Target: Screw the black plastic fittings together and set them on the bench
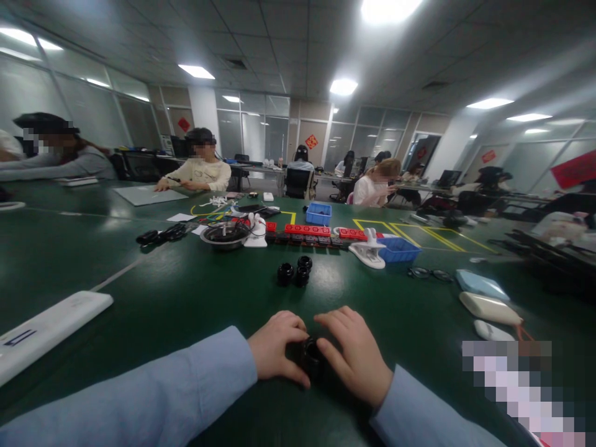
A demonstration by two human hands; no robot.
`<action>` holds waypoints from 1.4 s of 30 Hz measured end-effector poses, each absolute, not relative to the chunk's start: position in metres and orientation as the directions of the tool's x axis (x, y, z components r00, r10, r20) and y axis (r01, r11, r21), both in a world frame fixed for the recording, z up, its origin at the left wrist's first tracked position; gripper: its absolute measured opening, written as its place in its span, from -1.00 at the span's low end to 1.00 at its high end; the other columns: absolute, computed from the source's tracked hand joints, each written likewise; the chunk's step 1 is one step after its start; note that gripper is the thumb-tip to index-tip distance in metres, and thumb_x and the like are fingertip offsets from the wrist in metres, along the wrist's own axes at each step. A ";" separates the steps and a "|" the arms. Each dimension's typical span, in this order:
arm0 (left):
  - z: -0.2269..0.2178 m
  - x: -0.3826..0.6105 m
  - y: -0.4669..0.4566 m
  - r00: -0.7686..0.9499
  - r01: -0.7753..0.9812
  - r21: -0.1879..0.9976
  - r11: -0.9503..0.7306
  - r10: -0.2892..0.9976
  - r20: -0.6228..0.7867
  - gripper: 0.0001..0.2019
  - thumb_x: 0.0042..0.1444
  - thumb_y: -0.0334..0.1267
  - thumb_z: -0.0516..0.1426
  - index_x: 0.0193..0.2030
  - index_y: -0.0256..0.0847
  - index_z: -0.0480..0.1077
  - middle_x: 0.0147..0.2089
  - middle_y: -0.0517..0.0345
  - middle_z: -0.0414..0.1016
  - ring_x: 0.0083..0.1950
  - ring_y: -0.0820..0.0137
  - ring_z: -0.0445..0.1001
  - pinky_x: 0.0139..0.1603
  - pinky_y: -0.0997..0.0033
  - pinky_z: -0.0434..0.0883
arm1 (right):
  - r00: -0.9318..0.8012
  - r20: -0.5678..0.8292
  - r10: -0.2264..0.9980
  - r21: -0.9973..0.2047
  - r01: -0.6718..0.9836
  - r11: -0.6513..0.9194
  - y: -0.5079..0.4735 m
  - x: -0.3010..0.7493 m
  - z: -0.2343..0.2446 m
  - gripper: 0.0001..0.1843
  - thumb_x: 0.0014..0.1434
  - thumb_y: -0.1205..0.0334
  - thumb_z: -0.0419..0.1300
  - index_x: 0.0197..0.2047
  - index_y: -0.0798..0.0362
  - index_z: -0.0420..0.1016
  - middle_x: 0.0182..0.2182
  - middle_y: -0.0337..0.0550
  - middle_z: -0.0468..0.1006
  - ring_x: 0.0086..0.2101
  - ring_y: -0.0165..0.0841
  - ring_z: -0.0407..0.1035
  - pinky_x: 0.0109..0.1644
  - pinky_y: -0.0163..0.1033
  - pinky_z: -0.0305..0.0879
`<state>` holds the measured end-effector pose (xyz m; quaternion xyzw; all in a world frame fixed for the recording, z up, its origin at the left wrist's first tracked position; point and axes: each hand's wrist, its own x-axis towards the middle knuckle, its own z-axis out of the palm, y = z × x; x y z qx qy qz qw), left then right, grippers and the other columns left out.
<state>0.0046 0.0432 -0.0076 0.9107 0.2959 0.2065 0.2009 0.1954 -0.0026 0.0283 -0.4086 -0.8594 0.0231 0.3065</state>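
Note:
My left hand [277,351] and my right hand [354,355] rest close together on the green table [186,292], both with fingers curled round a small black round part [310,357] held between them. Most of that part is hidden by my fingers. Both arms wear light blue sleeves. A little farther out on the table stand three more black round parts [295,272] in a cluster, apart from my hands.
A row of red and black blocks [316,234], two blue bins [397,249], a white clamp [367,253], a round metal dish [225,235], black cables [161,236], a white flat box [41,332] at left, pouches [488,307] at right. Other people sit at the far tables.

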 end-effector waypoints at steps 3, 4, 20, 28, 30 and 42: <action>-0.007 0.005 0.043 0.742 0.455 0.483 -0.748 0.618 0.259 -0.49 -0.33 0.15 0.29 -0.31 -0.20 0.45 -0.23 0.16 0.35 -0.17 0.29 0.28 -0.12 0.31 0.22 | -0.485 0.544 0.685 -0.288 0.659 0.695 -0.010 0.190 0.032 -0.66 0.22 0.06 -0.04 -0.14 0.13 0.36 -0.27 -0.04 0.44 -0.28 -0.26 0.22 -0.21 -0.14 0.14; -0.007 0.005 0.043 0.743 0.456 0.482 -0.748 0.618 0.255 -0.49 -0.33 0.14 0.29 -0.30 -0.20 0.45 -0.23 0.16 0.35 -0.17 0.29 0.28 -0.12 0.31 0.22 | -0.492 0.545 0.680 -0.284 0.655 0.701 -0.012 0.189 0.032 -0.69 0.20 0.08 -0.01 -0.14 0.13 0.37 -0.27 -0.05 0.44 -0.29 -0.26 0.23 -0.22 -0.14 0.14; -0.005 0.007 0.043 0.747 0.469 0.474 -0.745 0.621 0.237 -0.55 -0.29 0.11 0.29 -0.34 -0.18 0.44 -0.27 0.19 0.35 -0.19 0.31 0.28 -0.14 0.32 0.22 | -0.537 0.493 0.685 -0.265 0.658 0.705 -0.016 0.185 0.035 -0.80 0.17 0.23 0.03 -0.23 0.12 0.43 -0.38 -0.08 0.45 -0.35 -0.29 0.21 -0.29 -0.17 0.16; -0.007 0.006 0.041 0.733 0.479 0.461 -0.747 0.629 0.258 -0.53 -0.31 0.12 0.29 -0.34 -0.19 0.44 -0.26 0.18 0.36 -0.20 0.31 0.29 -0.13 0.31 0.23 | -0.540 0.443 0.716 -0.267 0.682 0.680 -0.017 0.184 0.037 -0.79 0.07 0.25 0.16 -0.20 0.09 0.43 -0.34 -0.10 0.44 -0.31 -0.27 0.22 -0.27 -0.16 0.17; -0.007 0.006 0.041 0.731 0.485 0.456 -0.746 0.632 0.256 -0.53 -0.30 0.12 0.29 -0.33 -0.19 0.44 -0.26 0.17 0.36 -0.19 0.31 0.29 -0.13 0.30 0.23 | -0.537 0.433 0.724 -0.271 0.689 0.673 -0.016 0.183 0.037 -0.79 0.05 0.26 0.19 -0.20 0.09 0.43 -0.34 -0.11 0.44 -0.31 -0.27 0.22 -0.27 -0.16 0.17; -0.008 0.007 0.041 0.733 0.495 0.444 -0.747 0.633 0.249 -0.52 -0.31 0.14 0.29 -0.31 -0.17 0.45 -0.25 0.17 0.36 -0.19 0.31 0.30 -0.15 0.31 0.24 | -0.538 0.458 0.707 -0.237 0.693 0.681 -0.018 0.183 0.036 -0.81 0.03 0.30 0.21 -0.22 0.10 0.43 -0.37 -0.11 0.44 -0.33 -0.28 0.25 -0.28 -0.18 0.22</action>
